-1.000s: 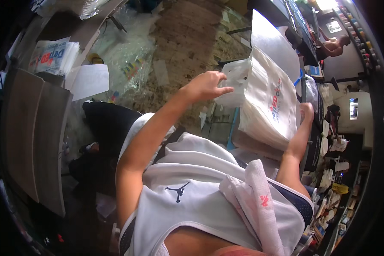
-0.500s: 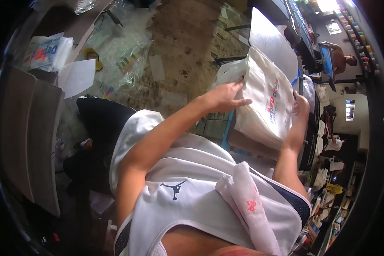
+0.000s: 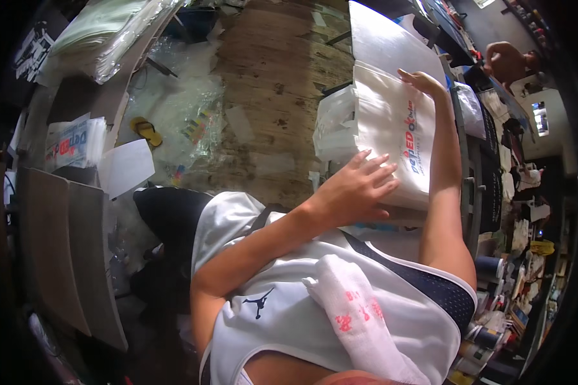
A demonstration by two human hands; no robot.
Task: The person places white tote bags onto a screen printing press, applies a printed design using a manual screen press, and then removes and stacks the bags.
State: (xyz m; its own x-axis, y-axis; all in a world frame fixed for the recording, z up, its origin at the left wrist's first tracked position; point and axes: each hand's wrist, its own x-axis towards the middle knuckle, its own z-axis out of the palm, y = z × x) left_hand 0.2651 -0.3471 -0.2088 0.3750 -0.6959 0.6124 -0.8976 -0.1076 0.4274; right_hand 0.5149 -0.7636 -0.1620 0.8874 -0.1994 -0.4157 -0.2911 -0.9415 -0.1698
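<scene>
A white cloth bag (image 3: 385,122) with a red and blue print lies on top of a stack of white bags (image 3: 332,125). My left hand (image 3: 359,187) rests flat on the bag's near edge, fingers spread. My right hand (image 3: 421,82) reaches over to the bag's far corner and holds its edge there. Beyond the bag, a plain white sheet (image 3: 382,38) lies on the work surface.
Another person (image 3: 507,61) is at the upper right. On the worn floor lie a yellow slipper (image 3: 148,131), clear plastic (image 3: 183,109) and a white sheet (image 3: 125,168). Printed bags (image 3: 70,144) and stacked sheets (image 3: 103,35) sit at the left. A white towel (image 3: 359,317) hangs on my shoulder.
My left hand came down from the bag's upper left edge onto its near face. My right hand slid along the bag's right edge to the far corner.
</scene>
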